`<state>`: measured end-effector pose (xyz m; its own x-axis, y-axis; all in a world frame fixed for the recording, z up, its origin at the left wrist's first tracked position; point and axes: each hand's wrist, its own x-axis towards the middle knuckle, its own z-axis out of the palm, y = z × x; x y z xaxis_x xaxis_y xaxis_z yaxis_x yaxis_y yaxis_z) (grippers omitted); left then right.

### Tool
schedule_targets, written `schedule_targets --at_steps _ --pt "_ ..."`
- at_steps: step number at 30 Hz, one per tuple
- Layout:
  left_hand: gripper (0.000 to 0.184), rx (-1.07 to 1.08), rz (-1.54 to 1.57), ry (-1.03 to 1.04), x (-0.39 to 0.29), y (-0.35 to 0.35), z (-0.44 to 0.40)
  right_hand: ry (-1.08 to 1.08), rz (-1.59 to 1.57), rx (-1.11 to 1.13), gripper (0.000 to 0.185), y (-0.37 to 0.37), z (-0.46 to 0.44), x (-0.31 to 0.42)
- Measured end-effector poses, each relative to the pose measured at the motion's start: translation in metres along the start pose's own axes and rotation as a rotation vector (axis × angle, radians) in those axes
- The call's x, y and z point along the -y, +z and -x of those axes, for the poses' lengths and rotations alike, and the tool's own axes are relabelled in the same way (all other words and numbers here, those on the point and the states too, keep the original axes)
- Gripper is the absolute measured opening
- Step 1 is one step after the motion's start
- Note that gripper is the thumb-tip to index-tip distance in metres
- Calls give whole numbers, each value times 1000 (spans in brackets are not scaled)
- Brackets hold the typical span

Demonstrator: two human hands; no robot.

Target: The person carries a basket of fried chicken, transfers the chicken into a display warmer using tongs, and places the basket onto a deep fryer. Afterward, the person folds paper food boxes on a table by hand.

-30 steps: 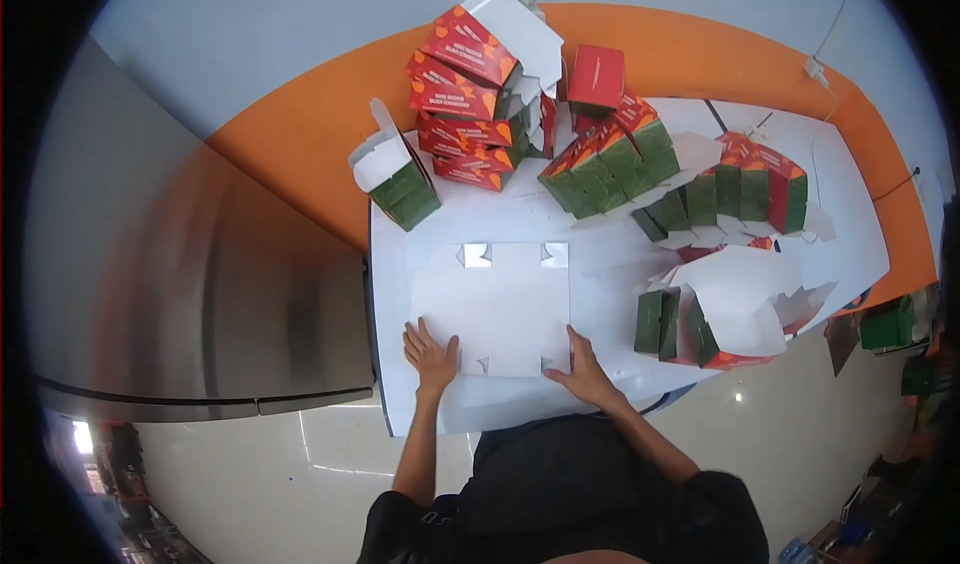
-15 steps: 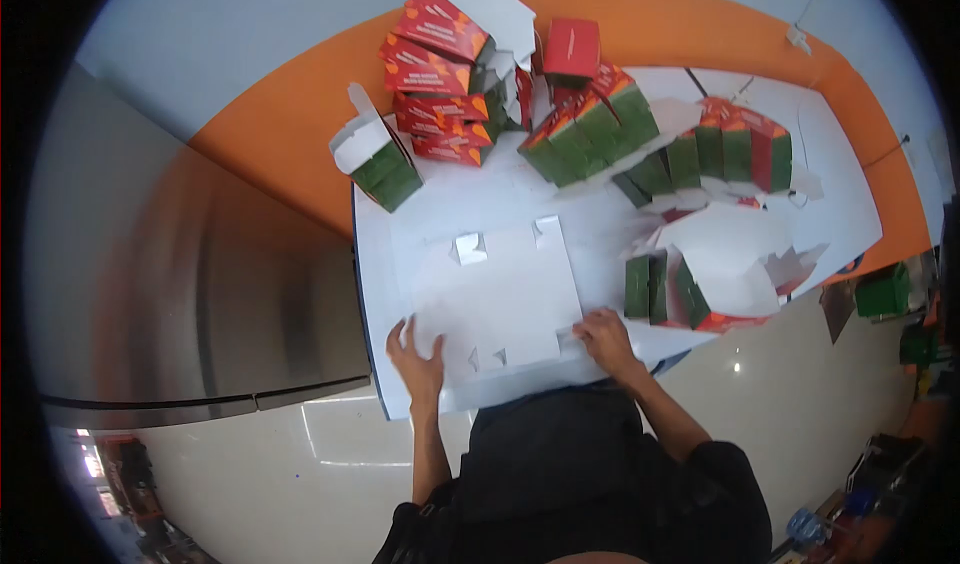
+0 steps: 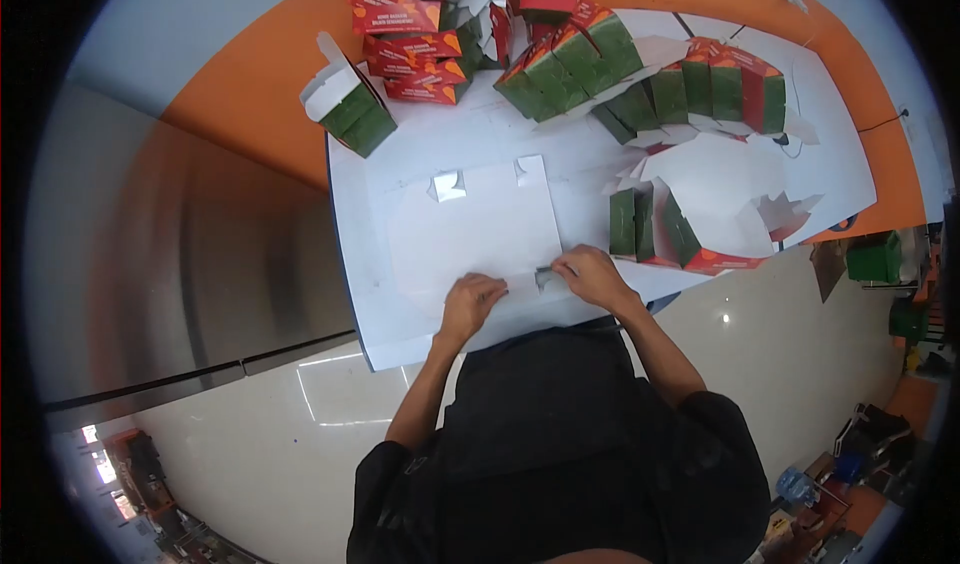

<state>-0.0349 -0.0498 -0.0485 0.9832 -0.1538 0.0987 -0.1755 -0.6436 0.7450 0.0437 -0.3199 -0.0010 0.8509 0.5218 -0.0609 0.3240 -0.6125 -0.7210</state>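
The white card [image 3: 465, 229] lies flat on the white table [image 3: 584, 199], toward the table's eight o'clock; its long way runs from about nine to three, with the three o'clock end tipped a little up toward two; its straight side faces three; two small folded flaps [image 3: 448, 186] sit at its far edge, near eleven and one.

The left hand [image 3: 472, 306] is at the card's six o'clock, fingers bent in close to the thumb; the right hand [image 3: 592, 276] is at about four, fingertips bent by a small corner flap [image 3: 545, 281]; I cannot tell if either one pinches the card.

A green box [image 3: 360, 122] stands at ten to eleven from the card; more boxes [image 3: 572, 72] stand at one.
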Motion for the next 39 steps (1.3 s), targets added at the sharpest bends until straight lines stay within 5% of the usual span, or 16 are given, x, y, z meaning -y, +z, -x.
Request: schedule_targets --at_steps 3,6,10,15,20,22,26,32,37,39 --pt "13 6 46 -36 7 -9 -10 -42 6 -74 14 8 -8 -4" --pt "14 142 232 26 19 -31 -18 2 -320 -3 16 5 -12 -10" --pt "17 225 295 -195 23 -49 -23 -115 -563 -138 18 6 -19 -7" --pt "28 -18 375 -257 12 -46 -27 -380 -416 -381 17 22 -24 5" --pt "31 -254 448 -253 -8 -38 -38 -297 -481 -453 24 25 -24 28" --pt "32 -283 398 -196 -32 -44 -39 -484 -297 -513 26 23 -31 34" --pt "33 -140 346 -239 -38 -53 -44 -696 49 -559 28 29 -41 34" --pt "32 -168 257 -137 -63 -56 -48 -362 -272 -643 28 32 -35 32" --pt "25 -68 221 -121 -57 -43 -49 -586 45 -493 32 31 -32 28" --pt "22 -19 108 49 -57 -43 -53 -572 94 -449 35 35 -29 21"
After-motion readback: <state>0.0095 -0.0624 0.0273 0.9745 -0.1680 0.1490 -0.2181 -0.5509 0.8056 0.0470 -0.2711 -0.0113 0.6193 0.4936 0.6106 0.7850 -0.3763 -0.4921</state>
